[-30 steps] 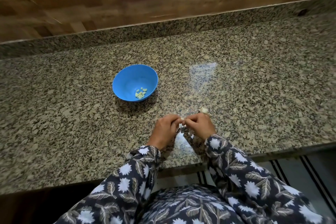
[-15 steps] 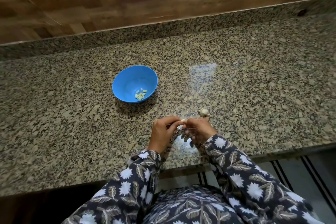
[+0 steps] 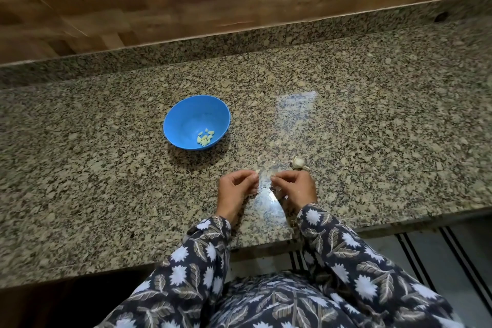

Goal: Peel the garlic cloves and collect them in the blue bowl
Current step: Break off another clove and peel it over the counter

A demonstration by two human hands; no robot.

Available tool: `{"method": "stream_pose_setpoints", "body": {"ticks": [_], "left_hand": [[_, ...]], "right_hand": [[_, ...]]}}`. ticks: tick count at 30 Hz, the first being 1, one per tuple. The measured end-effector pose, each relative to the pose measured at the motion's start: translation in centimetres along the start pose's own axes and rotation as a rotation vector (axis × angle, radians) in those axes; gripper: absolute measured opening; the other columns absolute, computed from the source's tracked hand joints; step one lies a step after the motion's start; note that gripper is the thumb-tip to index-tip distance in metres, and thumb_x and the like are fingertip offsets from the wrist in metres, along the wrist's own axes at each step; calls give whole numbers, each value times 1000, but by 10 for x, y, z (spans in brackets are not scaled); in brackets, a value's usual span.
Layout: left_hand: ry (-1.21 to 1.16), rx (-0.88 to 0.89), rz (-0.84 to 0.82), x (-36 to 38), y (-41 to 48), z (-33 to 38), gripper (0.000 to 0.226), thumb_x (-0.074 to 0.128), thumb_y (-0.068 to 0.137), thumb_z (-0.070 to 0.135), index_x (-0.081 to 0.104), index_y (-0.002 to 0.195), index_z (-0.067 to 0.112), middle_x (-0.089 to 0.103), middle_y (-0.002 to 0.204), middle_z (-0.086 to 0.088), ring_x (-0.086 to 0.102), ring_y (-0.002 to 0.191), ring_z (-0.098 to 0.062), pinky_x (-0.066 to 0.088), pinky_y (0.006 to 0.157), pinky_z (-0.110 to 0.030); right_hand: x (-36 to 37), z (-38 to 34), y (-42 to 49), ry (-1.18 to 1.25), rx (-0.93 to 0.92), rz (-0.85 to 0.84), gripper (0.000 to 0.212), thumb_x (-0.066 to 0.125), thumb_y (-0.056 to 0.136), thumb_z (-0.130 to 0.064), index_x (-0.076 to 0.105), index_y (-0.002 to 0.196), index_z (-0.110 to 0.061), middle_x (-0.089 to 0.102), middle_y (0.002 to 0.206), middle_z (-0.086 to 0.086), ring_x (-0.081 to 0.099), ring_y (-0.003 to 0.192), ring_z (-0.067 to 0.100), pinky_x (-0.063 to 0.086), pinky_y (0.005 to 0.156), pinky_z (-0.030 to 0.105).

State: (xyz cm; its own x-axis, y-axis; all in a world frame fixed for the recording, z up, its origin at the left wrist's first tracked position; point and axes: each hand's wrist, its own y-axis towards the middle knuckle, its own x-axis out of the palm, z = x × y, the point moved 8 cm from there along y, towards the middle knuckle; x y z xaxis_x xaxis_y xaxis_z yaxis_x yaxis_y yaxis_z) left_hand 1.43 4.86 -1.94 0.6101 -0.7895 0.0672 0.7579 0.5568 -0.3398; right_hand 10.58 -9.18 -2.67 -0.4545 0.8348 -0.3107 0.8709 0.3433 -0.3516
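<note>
Clove (image 3: 257, 172) pinched by left hand (image 3: 237, 189); right hand (image 3: 294, 189) curled, contents cannot be told. Blue bowl (image 3: 186, 114) located upper-left of hands; left hand nearer.

Blue bowl (image 3: 186, 114): upright on tabletop (image 3: 372, 128). Peeled cloves (image 3: 205, 137): pale yellow-green, clustered at bowl bottom. Garlic bulb remnant (image 3: 297, 162): whitish, laid on tabletop right of bowl. One clove (image 3: 257, 172): pinched by left hand (image 3: 235, 189).
</note>
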Motion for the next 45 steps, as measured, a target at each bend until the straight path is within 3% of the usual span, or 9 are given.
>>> {"method": "stream_pose_setpoints", "body": {"ticks": [6,9,11,15,19,25,32,40,45], "left_hand": [[132,45,-29,3,3,1,10,68,81,0,70,89,5,71,86,-7,66,77,-14,55,68,-20],[161,69,-47,4,3,2,12,66,82,0,70,94,2,71,88,-10,67,80,-16,55,70,-21],[206,104,-78,7,3,4,13,67,83,1,70,95,1,71,90,-11,68,81,-17,56,71,-22],[240,127,-105,11,3,6,13,68,82,2,70,94,2,71,88,-8,67,78,-12,53,68,-18],[252,141,-86,10,4,4,13,68,81,1,70,95,2,71,88,-8,68,81,-16,55,71,-21],[365,221,-105,13,1,6,14,70,82,10,71,96,9,72,90,-3,69,84,-14,57,77,-28],[283,156,-100,13,7,3,18,73,79,13,73,97,11,73,96,-5,69,91,-19,56,83,-38],[258,157,-95,14,8,4,12,70,81,6,73,92,10,73,89,-6,69,83,-20,56,74,-29],[273,166,-103,15,8,2,12,69,82,5,73,93,9,72,90,-7,69,84,-23,57,76,-33]], "right_hand": [[5,-1,-1,36,-48,-41,24,61,87,-11,66,106,-24,70,81,-4,56,51,1,51,57,18],[12,-6,-1,84,-113,-117,25,60,88,-18,61,104,-38,71,94,4,62,68,10,53,71,31],[14,-7,-2,131,-106,-129,17,64,85,-15,68,96,-26,71,96,10,61,69,17,53,69,35],[14,-1,-3,274,6,-108,9,64,83,-2,69,90,-1,67,70,4,55,47,10,46,44,21],[19,-1,-3,388,41,-178,9,60,86,-5,66,80,-6,65,73,8,52,41,7,38,35,17],[19,6,-5,482,117,-161,6,62,84,-1,66,80,-4,62,56,3,50,37,9,39,35,19],[22,3,-4,403,71,-176,16,66,80,-3,67,94,6,67,73,8,56,47,11,42,36,18],[21,3,-7,423,79,-216,19,59,84,3,64,101,9,63,72,7,56,42,3,44,35,18],[22,5,-5,381,80,-209,19,60,83,5,65,101,9,66,81,7,61,58,9,45,39,17]]}}
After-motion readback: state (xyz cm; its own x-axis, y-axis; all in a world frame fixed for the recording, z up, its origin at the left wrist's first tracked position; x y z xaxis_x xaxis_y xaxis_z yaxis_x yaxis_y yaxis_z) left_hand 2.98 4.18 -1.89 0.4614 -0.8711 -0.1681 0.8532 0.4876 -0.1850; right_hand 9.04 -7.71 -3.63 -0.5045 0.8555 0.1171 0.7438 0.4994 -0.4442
